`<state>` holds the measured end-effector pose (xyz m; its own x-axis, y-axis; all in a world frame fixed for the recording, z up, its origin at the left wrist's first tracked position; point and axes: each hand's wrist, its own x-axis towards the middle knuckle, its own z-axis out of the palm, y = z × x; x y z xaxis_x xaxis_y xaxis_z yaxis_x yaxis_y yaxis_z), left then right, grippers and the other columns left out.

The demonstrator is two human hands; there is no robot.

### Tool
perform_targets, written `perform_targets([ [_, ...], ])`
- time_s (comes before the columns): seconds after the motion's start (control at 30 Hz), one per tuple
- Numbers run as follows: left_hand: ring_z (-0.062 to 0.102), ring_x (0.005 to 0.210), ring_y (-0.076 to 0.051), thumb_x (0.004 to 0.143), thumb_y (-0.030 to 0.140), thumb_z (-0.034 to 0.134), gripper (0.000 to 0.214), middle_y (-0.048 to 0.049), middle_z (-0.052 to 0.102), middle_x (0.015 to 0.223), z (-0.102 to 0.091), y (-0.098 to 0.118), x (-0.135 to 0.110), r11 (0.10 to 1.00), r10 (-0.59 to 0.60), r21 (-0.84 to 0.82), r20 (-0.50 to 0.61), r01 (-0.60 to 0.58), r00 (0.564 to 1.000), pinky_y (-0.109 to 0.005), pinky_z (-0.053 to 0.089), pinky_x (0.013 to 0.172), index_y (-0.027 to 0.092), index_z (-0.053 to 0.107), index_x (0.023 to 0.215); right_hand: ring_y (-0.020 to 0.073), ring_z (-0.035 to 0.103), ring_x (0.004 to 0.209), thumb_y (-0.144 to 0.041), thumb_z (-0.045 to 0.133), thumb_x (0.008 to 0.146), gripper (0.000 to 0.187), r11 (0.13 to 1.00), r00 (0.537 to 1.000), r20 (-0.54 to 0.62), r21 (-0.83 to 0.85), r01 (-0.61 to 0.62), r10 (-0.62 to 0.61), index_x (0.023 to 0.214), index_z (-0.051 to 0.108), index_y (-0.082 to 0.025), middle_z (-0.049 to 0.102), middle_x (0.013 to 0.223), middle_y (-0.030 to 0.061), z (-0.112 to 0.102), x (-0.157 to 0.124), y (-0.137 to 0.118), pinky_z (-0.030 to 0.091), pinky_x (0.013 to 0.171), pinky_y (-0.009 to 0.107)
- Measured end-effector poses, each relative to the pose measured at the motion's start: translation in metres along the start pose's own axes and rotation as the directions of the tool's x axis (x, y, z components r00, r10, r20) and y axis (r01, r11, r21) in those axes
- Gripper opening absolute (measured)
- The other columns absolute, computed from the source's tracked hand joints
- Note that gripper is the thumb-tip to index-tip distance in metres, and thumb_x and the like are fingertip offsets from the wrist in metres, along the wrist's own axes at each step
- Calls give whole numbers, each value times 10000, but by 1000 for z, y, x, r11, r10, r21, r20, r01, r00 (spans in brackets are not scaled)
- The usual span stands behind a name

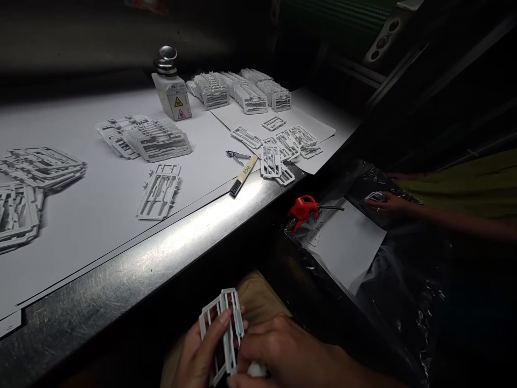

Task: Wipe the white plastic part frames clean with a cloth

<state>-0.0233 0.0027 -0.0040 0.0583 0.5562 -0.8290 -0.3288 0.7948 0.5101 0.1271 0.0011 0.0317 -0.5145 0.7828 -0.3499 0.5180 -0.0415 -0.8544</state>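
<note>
By the table (177, 258), left grip (197, 358) closed on white frames (238, 315), right grip (278, 342) curled against them, hold unclear.

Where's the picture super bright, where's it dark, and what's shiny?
In the head view, the white sheet is brightly lit, while the background fades nearly to black; also in the head view, glare whitens the metal edge, glints dot the black plastic, and the left hand and right hand look dimmer.

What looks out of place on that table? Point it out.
The loose white frames near the table's metal edge lie scattered at mixed angles, some reaching over it, unlike the orderly rows of frames behind them. I see no spill.
</note>
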Motion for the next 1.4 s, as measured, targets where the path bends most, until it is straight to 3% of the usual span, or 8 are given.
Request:
perform_targets([
  [0.1, 612, 821, -252, 759, 269, 618, 325, -122, 660, 873, -4, -2, -3, 935, -168, -310, 39, 172, 985, -319, 515, 667, 114, 605, 1044, 64, 518, 607, -361, 643, 775, 188, 972, 991, -113, 230, -50, 78, 737, 656, -177, 621, 705, -36, -11, 0, 6, 353, 536, 148],
  [0.27, 620, 671, -197, 849, 209, 465, 256, -177, 648, 811, -3, 1, -1, 920, -83, -369, 141, 131, 987, -280, 510, 626, 57, 611, 995, 104, 544, 654, -377, 641, 773, 212, 878, 911, -313, 469, -96, 267, 821, 664, -172, 633, 738, -4, -28, 6, 25, 394, 556, 182],
  [0.37, 605, 630, -185, 879, 289, 414, 327, -168, 645, 786, 1, 2, 0, 907, -96, -389, 177, 159, 980, -260, 503, 589, 55, 630, 950, 113, 566, 694, -360, 653, 766, 198, 901, 879, -398, 428, -77, 264, 865, 673, -190, 635, 808, 2, -29, 14, 26, 422, 589, 191],
  [0.5, 589, 630, -196, 864, 328, 452, 328, -138, 640, 776, 5, 3, -4, 901, -123, -397, 159, 177, 980, -294, 511, 584, 70, 641, 933, 99, 557, 676, -325, 637, 786, 152, 967, 872, -469, 253, -17, 138, 870, 687, -208, 627, 825, -4, -21, 30, 14, 428, 585, 187],
  [0.7, 622, 734, -250, 850, 279, 490, 243, -114, 638, 798, 3, -1, -10, 964, -71, -259, -13, 65, 997, -356, 535, 604, 127, 650, 952, 96, 567, 726, -342, 575, 836, 172, 993, 912, -394, -38, 108, -114, 930, 656, -222, 603, 848, -8, -7, 49, 6, 433, 651, 189],
  [0.77, 622, 714, -246, 836, 294, 519, 235, -105, 633, 767, 0, -2, -7, 964, -76, -254, 0, 74, 997, -363, 534, 619, 123, 654, 925, 103, 567, 734, -335, 558, 847, 184, 983, 924, -345, -134, 127, -166, 953, 643, -211, 597, 864, 2, -8, 48, 9, 433, 665, 196],
  [0.97, 607, 742, -231, 833, 344, 529, 314, -129, 634, 832, -7, -5, 5, 932, -113, -323, 174, 165, 978, -336, 524, 655, 84, 624, 980, 95, 551, 723, -285, 531, 869, 154, 989, 925, -369, -144, 40, -91, 914, 642, -189, 587, 835, 5, -22, 31, 18, 425, 646, 195],
  [1.4, 571, 959, -234, 834, 353, 536, 320, -118, 619, 1013, -13, -10, 17, 920, -72, -382, 57, 88, 996, -316, 504, 781, 121, 614, 1039, 119, 532, 757, -255, 559, 849, 123, 999, 930, -367, 20, 48, -37, 900, 649, -188, 586, 801, 9, 1, 11, 7, 425, 680, 217],
])
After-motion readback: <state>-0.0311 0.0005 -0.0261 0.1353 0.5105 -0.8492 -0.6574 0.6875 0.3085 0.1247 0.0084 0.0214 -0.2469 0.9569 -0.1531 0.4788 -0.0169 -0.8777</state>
